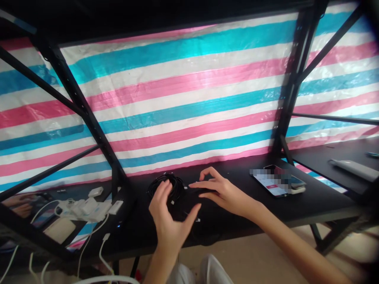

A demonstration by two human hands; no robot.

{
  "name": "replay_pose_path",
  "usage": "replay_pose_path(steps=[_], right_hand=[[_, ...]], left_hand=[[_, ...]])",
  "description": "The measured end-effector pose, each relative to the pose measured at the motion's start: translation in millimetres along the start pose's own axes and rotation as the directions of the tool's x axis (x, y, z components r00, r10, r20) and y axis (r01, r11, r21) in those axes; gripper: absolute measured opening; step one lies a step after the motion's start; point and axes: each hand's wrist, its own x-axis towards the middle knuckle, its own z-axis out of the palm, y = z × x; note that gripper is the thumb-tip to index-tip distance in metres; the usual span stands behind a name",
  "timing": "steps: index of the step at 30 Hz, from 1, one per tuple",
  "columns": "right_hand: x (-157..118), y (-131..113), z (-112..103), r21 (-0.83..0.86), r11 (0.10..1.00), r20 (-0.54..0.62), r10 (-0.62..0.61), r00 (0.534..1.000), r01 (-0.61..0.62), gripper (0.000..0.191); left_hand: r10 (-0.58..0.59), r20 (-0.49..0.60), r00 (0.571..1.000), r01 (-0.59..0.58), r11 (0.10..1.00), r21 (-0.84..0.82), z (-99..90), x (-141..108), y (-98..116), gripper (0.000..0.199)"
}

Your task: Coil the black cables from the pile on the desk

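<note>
Black cable coil (178, 186) on the desk (314, 207), at twelve o'clock from my left hand (173, 221), which is spread wide and empty; whether its fingertips touch the coil I cannot tell. My right hand (223, 193), toward the coil's three o'clock, is half open, fingers loosely bent, empty. Phones (274, 185) lie at its three o'clock.

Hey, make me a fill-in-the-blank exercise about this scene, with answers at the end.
1. The coiled cables near the left hand are ____ in colour.
2. The striped sheet shows white, pink and ____ stripes.
3. In the picture, the white adapters lie to the ____ of the coiled cables.
Answers: black; blue; left.
</note>
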Motion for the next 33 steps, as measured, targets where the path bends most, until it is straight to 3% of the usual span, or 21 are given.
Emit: replay_pose_path(steps=[1,2,3,5,7,9,13,15,16,18,22,24,26,29,31,33], right_hand=[[-0.9,-2.4,1.0,0.017,1.0,-0.003,-0.005,1.0,0.005,0.035],[-1.3,-4.4,2.4,0.04,0.999,-0.035,-0.004,0.999,0.006,0.036],[-1.2,-5.7,4.3,0.07,0.998,-0.091,0.004,0.996,0.003,0.036],[0.1,-5.5,8.7,0.142,0.99,-0.23,0.053,0.972,-0.02,0.036],[2.0,0.6,13.0,0.216,0.974,-0.328,0.143,0.934,-0.074,0.039],[3.5,14.7,16.8,0.274,0.95,-0.361,0.248,0.899,-0.151,0.049],[1.0,68.1,23.8,0.35,0.863,-0.333,0.478,0.812,-0.365,0.053],[-3.7,101.0,27.6,0.47,0.752,-0.295,0.627,0.721,-0.462,0.048],[-6.5,116.9,29.5,0.557,0.653,-0.261,0.724,0.639,-0.512,0.052],[-11.8,145.2,33.5,0.582,0.6,-0.25,0.774,0.581,-0.549,0.055],[-15.9,186.9,45.0,0.576,0.548,-0.25,0.824,0.508,-0.606,0.046],[-14.8,203.1,52.2,0.549,0.535,-0.247,0.838,0.487,-0.642,0.04],[-13.2,217.0,57.8,0.506,0.535,-0.245,0.841,0.482,-0.677,0.038],[-11.8,230.1,58.4,0.422,0.564,-0.259,0.825,0.502,-0.709,0.041],[-11.7,229.6,53.4,0.364,0.61,-0.27,0.792,0.547,-0.704,0.042],[-12.7,218.9,46.9,0.32,0.666,-0.255,0.746,0.616,-0.674,0.038]], left_hand=[[-0.138,0.118,0.983,0.15,0.984,-0.1,0.5,5.6,-4.7,0.069],[-0.245,0.28,0.928,0.306,0.931,-0.199,1.9,8.9,-8.7,0.063],[-0.301,0.447,0.842,0.452,0.846,-0.281,3.9,9.6,-11.5,0.056],[-0.313,0.674,0.669,0.67,0.647,-0.365,9.8,3.7,-13.5,0.042],[-0.325,0.758,0.565,0.783,0.502,-0.368,17.8,-7.3,-13.2,0.034],[-0.399,0.752,0.524,0.834,0.42,-0.359,28.6,-16.2,-15.4,0.04],[-0.537,0.638,0.552,0.832,0.408,-0.377,54.6,-18.1,-37.7,0.037],[-0.551,0.654,0.518,0.849,0.423,-0.315,66.5,-18.6,-54.7,0.05],[-0.563,0.67,0.485,0.864,0.425,-0.269,71.9,-20.6,-63.2,0.053],[-0.581,0.678,0.45,0.877,0.429,-0.215,81.6,-28.1,-78.4,0.051],[-0.624,0.634,0.456,0.87,0.462,-0.171,96.9,-44.3,-100.4,0.053],[-0.65,0.582,0.488,0.845,0.518,-0.13,100.1,-46.7,-107.3,0.056],[-0.618,0.527,0.583,0.768,0.632,-0.108,98.2,-44.5,-111.5,0.055],[-0.467,0.477,0.745,0.559,0.826,-0.064,85.3,-36.4,-112.0,0.045],[-0.329,0.497,0.803,0.392,0.92,-0.024,72.7,-31.7,-109.3,0.041],[-0.193,0.543,0.817,0.215,0.976,0.023,61.4,-30.4,-106.4,0.042]])
